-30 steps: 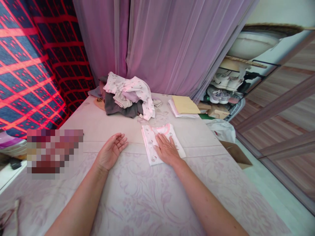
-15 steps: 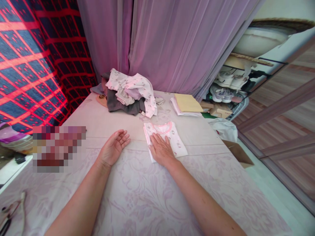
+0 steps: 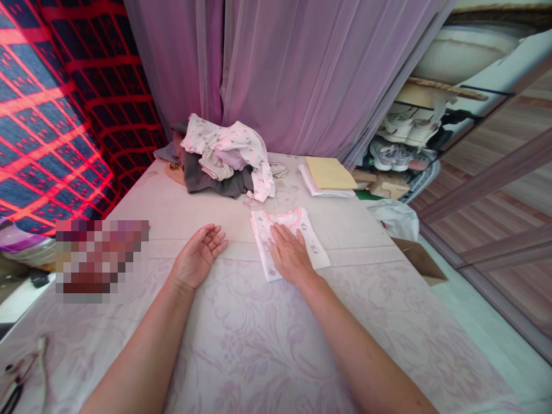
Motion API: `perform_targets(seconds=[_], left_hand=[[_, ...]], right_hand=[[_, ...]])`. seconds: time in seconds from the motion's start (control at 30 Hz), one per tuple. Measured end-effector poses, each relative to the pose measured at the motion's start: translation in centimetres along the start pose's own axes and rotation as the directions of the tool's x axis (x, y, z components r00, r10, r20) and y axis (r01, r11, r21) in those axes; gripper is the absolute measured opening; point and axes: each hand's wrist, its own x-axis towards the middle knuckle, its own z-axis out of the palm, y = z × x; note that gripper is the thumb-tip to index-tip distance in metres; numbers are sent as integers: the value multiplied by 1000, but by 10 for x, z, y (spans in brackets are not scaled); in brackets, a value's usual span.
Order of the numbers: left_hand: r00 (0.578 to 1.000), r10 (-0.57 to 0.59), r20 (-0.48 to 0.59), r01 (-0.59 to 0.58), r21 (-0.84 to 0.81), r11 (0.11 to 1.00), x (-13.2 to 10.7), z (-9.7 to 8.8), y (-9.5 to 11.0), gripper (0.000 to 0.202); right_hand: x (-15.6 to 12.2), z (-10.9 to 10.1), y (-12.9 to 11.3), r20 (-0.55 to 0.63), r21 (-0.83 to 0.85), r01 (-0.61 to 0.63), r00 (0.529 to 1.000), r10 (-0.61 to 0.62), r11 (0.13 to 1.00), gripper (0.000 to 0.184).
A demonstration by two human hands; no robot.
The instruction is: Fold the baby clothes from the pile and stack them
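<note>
A folded white shirt [image 3: 318, 253] with a pink neckline and small printed figures lies flat on the patterned bedsheet [image 3: 241, 333]. My right hand [image 3: 291, 253] rests flat on top of it, fingers stretched toward the collar and covering its middle. To the left, my left hand [image 3: 199, 256] lies on the sheet, palm turned up and inward, fingers loosely curled and apart, holding nothing. A gap of bare sheet separates it from the shirt.
A heap of loose clothes [image 3: 228, 161] lies at the back by the purple curtain [image 3: 276, 75]. Folded yellow and white cloths [image 3: 330, 173] sit at the back right. Shoes [image 3: 390, 155] stand on a rack beyond. Cables [image 3: 26, 368] lie front left, near a blurred patch.
My right hand has slid a little to the right across the folded shirt. My left hand stays about where it was. The camera view has shifted slightly.
</note>
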Motion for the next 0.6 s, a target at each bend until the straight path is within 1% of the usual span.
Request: perform_targets(seconds=[0.07, 0.13, 0.2, 0.27, 0.37, 0.47, 0.57, 0.6], left_hand=[[1000, 0, 4, 0, -1, 1000, 0, 0, 0, 12], [1000, -2, 5, 2, -1, 1000, 1, -1, 0, 12], [1000, -2, 6, 2, 0, 1000, 1, -2, -1, 12], [1000, 0, 11, 0, 2, 1000, 0, -2, -1, 13], [1000, 4, 18, -4, 3, 1000, 0, -2, -1, 13], [1000, 3, 17, -3, 0, 1000, 0, -2, -2, 13], [1000, 0, 16, 0, -8, 1000, 0, -2, -2, 12], [1000, -1, 15, 1, -10, 1000, 0, -2, -2, 12]], right_hand=[[-1, -1, 12, -12, -52, -11, 1000, 10, 999, 52], [-2, 3, 22, 32, -83, -34, 999, 37, 996, 53], [-3, 8, 27, 71, -80, -59, 995, 65, 995, 53], [-3, 9, 30, 82, -54, -68, 994, 73, 996, 52], [-7, 4, 35, 32, -27, -83, 996, 84, 996, 50], [-14, 2, 44, -31, -76, -52, 998, 50, 996, 49], [-21, 7, 49, 8, -109, -9, 1000, 10, 994, 48], [-23, 8, 49, -2, -98, 3, 1000, -4, 995, 46]])
